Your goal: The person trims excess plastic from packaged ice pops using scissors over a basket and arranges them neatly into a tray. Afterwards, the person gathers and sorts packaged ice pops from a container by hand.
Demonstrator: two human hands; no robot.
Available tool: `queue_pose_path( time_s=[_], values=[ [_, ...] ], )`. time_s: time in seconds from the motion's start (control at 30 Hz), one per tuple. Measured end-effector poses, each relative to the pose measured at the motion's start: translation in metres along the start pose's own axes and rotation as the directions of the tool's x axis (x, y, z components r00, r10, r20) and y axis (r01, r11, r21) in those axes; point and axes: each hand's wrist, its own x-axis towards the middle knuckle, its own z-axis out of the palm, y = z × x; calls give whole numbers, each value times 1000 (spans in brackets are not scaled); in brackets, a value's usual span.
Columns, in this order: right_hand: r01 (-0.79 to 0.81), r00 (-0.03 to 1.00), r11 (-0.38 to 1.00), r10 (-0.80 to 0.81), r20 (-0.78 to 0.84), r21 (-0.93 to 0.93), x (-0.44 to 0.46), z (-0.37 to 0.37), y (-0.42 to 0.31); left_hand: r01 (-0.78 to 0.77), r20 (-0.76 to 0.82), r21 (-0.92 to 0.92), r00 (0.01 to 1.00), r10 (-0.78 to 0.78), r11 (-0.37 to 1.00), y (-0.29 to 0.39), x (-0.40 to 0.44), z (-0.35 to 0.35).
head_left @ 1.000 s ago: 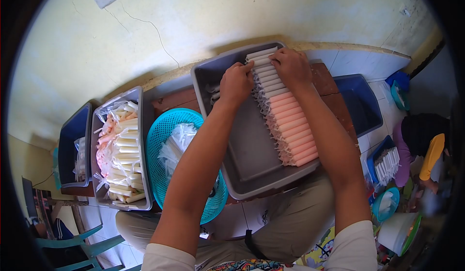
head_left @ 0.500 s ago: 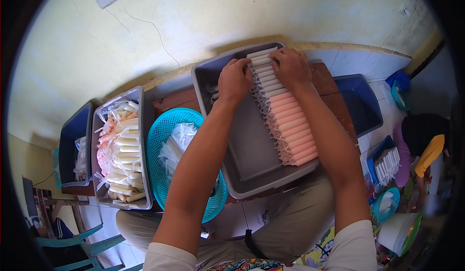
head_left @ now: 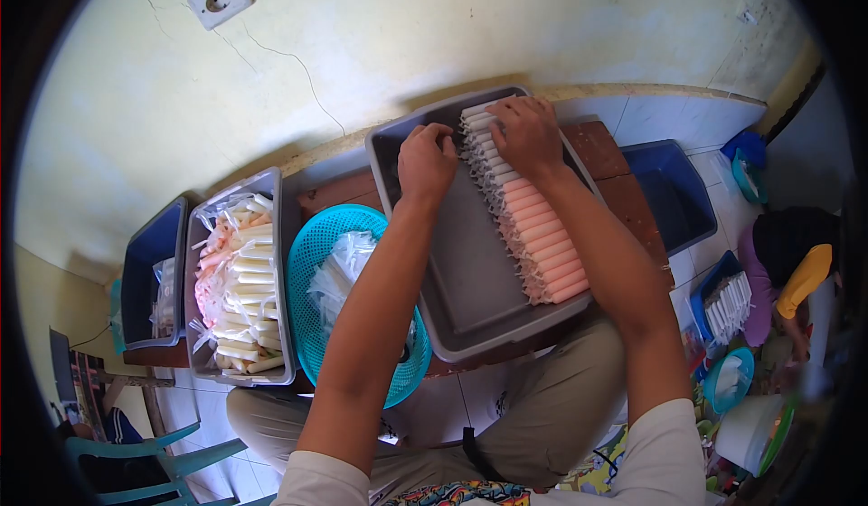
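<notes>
A row of filled plastic tubes with twisted clear ends, like ice pops, lies side by side in a grey tray (head_left: 470, 305). White tubes (head_left: 477, 124) fill the far part; pink tubes (head_left: 547, 239) come nearer to me. My right hand (head_left: 529, 137) rests over the white tubes with bent fingers, its thumb apart from the forefinger. Just left of the twisted ends, my left hand (head_left: 425, 162) hovers over the tray. Its fingers are loosely bent, thumb apart, and nothing shows between the tips; the palm is hidden.
At left stand a turquoise basket (head_left: 307, 262) with clear plastic bags, a grey bin (head_left: 194, 275) of yellowish and pink tubes, and a dark blue bin (head_left: 136, 280). Another blue bin (head_left: 674, 194) is at right. A person (head_left: 782, 266) works at far right, near buckets.
My left hand has drawn left, away from the tubes' ends. My right hand has shifted slightly left over the white tubes. The view has tilted a little.
</notes>
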Motion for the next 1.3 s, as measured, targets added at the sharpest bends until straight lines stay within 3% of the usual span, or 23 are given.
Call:
queue_pose_path(
  time_s=[0.1, 0.17, 0.2, 0.27, 0.3, 0.37, 0.4, 0.47, 0.77, 0.87, 1.1, 1.17, 1.3],
  values=[
    [135, 991, 990, -133, -30, 50, 3, -2, -27, -73, 93, 47, 993, 69, 996, -6, -2, -17],
    [180, 983, 966, -184, 2, 186, 0, 2, -47, -182, 208, 300, 970, 122, 936, -13, -4, -27],
    [184, 982, 964, -188, 5, 193, -4, 7, -53, -175, 205, 304, 972, 115, 937, -16, -6, -29],
    [47, 966, 931, -134, 220, 362, -11, 19, -65, -335, 416, 482, 901, 126, 810, -21, -6, -34],
    [54, 967, 930, -140, 212, 364, -13, 21, -69, -334, 409, 487, 903, 127, 807, -22, -7, -35],
    [-14, 903, 936, -138, 406, 350, -16, 23, -71, -412, 464, 557, 875, 142, 722, -19, -11, -35],
    [-5, 904, 939, -143, 403, 345, -15, 26, -70, -410, 456, 555, 878, 147, 724, -17, -9, -35],
    [7, 866, 956, -152, 476, 292, -17, 33, -69, -382, 515, 596, 856, 28, 707, -16, -9, -32],
    [167, 809, 985, -167, 563, 52, -33, 58, -65, -417, 586, 656, 807, -76, 628, -17, -13, -23],
    [252, 832, 965, -252, 495, 67, -34, 60, -62, -438, 560, 664, 828, -15, 606, -20, -16, -20],
    [255, 859, 966, -244, 449, 38, -39, 64, -62, -447, 580, 657, 814, -29, 608, -24, -18, -17],
    [162, 881, 986, -163, 445, 40, -38, 61, -64, -428, 543, 658, 839, 4, 620, -25, -20, -15],
    [234, 879, 970, -239, 412, 64, -35, 58, -64, -434, 523, 676, 852, 28, 595, -27, -21, -14]
  ],
)
